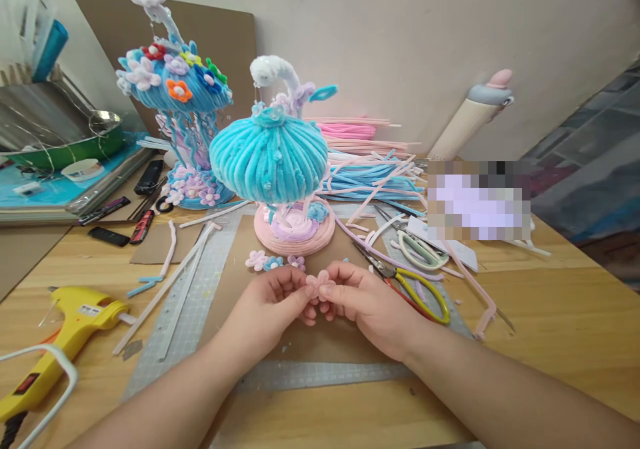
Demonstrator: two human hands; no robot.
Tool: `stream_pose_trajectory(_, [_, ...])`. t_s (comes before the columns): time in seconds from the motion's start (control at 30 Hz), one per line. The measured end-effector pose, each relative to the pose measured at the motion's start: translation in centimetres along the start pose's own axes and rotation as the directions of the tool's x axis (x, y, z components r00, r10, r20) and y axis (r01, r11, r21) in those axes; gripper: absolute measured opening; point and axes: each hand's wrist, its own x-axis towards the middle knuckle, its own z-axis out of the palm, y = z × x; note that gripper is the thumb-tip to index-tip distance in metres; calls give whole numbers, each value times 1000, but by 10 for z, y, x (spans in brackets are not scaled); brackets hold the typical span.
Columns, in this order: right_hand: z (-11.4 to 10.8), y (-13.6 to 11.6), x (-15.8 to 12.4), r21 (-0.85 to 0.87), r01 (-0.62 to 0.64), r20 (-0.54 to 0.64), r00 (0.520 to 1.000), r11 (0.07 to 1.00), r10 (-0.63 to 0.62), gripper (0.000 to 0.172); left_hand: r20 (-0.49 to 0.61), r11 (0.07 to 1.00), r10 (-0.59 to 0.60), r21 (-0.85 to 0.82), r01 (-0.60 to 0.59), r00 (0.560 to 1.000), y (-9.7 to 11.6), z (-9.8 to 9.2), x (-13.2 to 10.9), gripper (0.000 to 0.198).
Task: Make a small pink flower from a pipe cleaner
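Observation:
A small pink fuzzy flower (320, 285) is pinched between both hands above the brown cardboard (310, 349). My left hand (275, 302) holds its left side with thumb and fingers. On its right side, my right hand (367, 302) has thumb and fingers closed. Just beyond the hands lie a pale pink flower (257, 260), a blue flower (273, 263) and a mauve flower (296, 262). Behind them stands a turquoise fuzzy lamp shape (269, 156) on a round pink base (295, 239).
At left lie a yellow glue gun (83, 316) and markers. Yellow-handled pliers (423, 296) and green-handled scissors (423, 250) lie at right. Blue stems (370, 179) are piled behind. A flower-covered blue lamp (175, 82) stands back left.

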Motion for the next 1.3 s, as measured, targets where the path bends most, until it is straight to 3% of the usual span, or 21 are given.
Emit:
stream_pose_trajectory(0.13, [0, -4, 1, -194, -61, -17, 998, 979, 59, 17, -54, 996, 8, 86, -3, 999, 2, 3, -2, 10])
stream_pose_trajectory(0.23, [2, -3, 1, -227, -40, -29, 999, 973, 34, 19, -57, 996, 1, 86, 4, 998, 4, 5, -3, 7])
stream_pose_trajectory(0.53, [10, 2, -1, -361, 133, -85, 981, 923, -174, 29, 27, 951, -226, -212, 226, 974, 1, 2, -1, 7])
stream_pose_trajectory(0.6, [8, 1, -1, -307, 82, -85, 990, 948, -113, 27, 23, 968, -176, -179, 177, 984, 1, 3, -1, 9])
stream_pose_trajectory(0.7, [4, 0, 0, -97, 5, -59, 998, 995, -11, 20, -26, 1000, 23, -1, -23, 999, 1, 6, -3, 8])
stream_pose_trajectory(0.8, [1, 0, 0, 62, -25, -17, 1000, 998, 26, 16, -42, 950, 227, 229, -212, 973, -1, 7, -7, 2])
stream_pose_trajectory(0.9, [1, 1, 0, 104, -50, 12, 999, 993, 49, 17, -51, 868, 345, 396, -298, 937, -4, 6, -10, 6])
stream_pose_trajectory(1.0, [2, 3, 0, 113, -52, 8, 999, 992, 52, 17, -39, 832, 364, 462, -307, 931, -7, 4, -10, 7])
stream_pose_trajectory(1.3, [2, 3, 0, 71, -52, -14, 999, 996, 53, 24, -15, 897, 284, 358, -261, 959, -5, 4, -5, 3])
